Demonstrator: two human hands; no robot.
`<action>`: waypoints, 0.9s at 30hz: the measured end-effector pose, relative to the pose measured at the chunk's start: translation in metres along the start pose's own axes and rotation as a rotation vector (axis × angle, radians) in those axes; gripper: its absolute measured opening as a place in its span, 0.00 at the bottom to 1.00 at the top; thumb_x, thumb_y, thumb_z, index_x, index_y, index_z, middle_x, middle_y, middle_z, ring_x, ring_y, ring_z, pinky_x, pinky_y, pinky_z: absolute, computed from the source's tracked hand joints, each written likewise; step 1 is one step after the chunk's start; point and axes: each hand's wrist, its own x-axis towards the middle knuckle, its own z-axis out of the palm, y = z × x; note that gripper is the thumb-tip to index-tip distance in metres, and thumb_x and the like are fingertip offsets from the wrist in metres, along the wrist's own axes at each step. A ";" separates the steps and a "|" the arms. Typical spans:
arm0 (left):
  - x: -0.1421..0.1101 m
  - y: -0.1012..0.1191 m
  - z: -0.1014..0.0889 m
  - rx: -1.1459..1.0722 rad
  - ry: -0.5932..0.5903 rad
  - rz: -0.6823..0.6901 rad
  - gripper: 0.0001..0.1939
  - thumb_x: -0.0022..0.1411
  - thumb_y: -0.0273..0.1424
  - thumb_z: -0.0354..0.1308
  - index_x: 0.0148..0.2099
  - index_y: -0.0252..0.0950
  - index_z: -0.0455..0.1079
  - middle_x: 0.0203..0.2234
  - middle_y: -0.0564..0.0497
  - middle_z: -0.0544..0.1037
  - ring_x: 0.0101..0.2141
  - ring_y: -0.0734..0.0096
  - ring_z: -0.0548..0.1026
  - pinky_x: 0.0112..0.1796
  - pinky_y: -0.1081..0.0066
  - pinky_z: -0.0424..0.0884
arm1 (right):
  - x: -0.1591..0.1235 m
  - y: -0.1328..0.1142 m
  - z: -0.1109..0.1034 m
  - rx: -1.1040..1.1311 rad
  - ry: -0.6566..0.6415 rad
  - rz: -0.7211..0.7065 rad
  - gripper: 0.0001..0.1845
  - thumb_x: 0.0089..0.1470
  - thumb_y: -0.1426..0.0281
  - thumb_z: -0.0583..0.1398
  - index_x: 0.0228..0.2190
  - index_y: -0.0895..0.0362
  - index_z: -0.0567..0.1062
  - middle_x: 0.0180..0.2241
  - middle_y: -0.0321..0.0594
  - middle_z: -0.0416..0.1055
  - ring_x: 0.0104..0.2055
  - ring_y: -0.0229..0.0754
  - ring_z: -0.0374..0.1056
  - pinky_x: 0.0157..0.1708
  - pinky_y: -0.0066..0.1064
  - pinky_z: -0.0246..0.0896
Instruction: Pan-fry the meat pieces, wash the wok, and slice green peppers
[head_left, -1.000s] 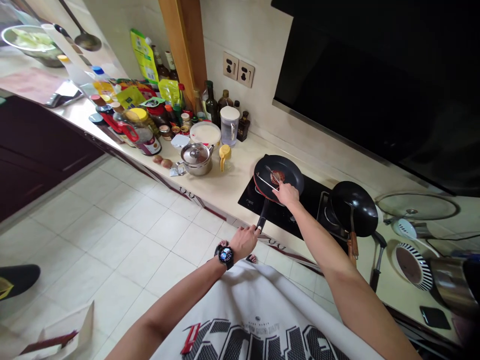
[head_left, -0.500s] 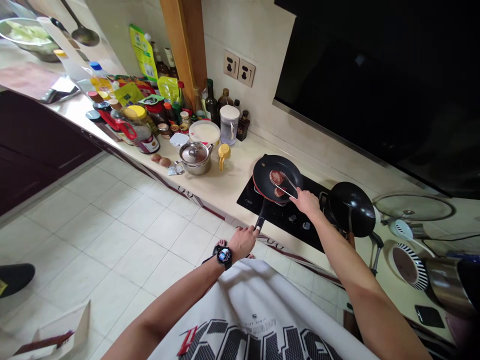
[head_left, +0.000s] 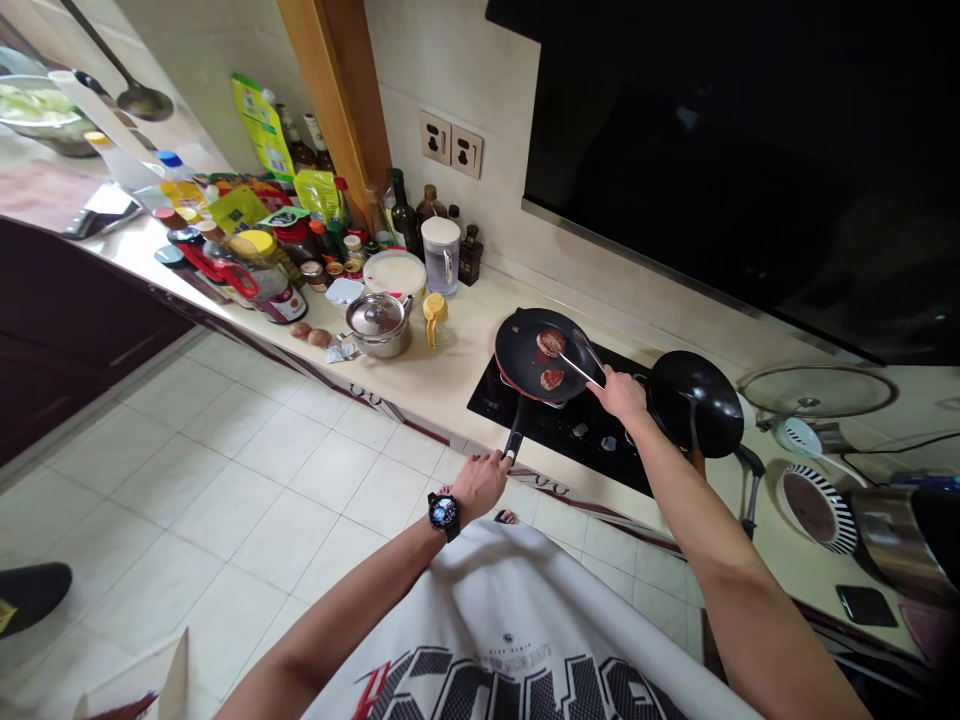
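Note:
My left hand, with a black watch on the wrist, is closed round the handle end of a black frying pan on the stove. Two browned pieces of meat lie in the pan: a larger piece toward the back and a smaller piece nearer the front. My right hand grips metal tongs over the pan's right side. The tongs' arms are spread apart, and one tip is at the edge of the larger piece; whether it touches is hard to tell.
A black wok stands right of the pan on the black cooktop. Left on the counter are a lidded steel pot, a yellow-topped jar, a water pitcher and several bottles. A glass lid leans behind the wok.
The tongs have opened wider and drawn back to the right, off the smaller piece. Both pieces now lie farther apart. My left hand stays on the handle. The view has shifted slightly.

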 end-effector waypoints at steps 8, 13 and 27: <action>0.000 0.001 -0.003 0.009 -0.004 0.011 0.13 0.70 0.29 0.48 0.55 0.38 0.64 0.49 0.44 0.74 0.47 0.57 0.76 0.46 0.58 0.69 | -0.017 -0.020 0.002 -0.016 -0.042 -0.116 0.34 0.66 0.48 0.53 0.62 0.59 0.64 0.47 0.58 0.75 0.48 0.57 0.75 0.45 0.40 0.67; 0.000 0.000 -0.001 0.021 0.003 0.019 0.15 0.70 0.29 0.47 0.57 0.37 0.63 0.50 0.43 0.74 0.46 0.57 0.76 0.45 0.57 0.70 | -0.013 -0.031 0.007 -0.012 -0.051 -0.135 0.34 0.66 0.49 0.53 0.62 0.60 0.64 0.47 0.58 0.75 0.48 0.55 0.75 0.45 0.39 0.66; 0.000 0.001 -0.003 0.012 -0.010 0.009 0.16 0.70 0.29 0.47 0.58 0.38 0.63 0.50 0.43 0.74 0.47 0.58 0.76 0.47 0.58 0.70 | 0.005 -0.014 0.002 0.017 -0.028 -0.057 0.35 0.66 0.48 0.51 0.62 0.60 0.64 0.48 0.59 0.74 0.50 0.57 0.74 0.47 0.42 0.66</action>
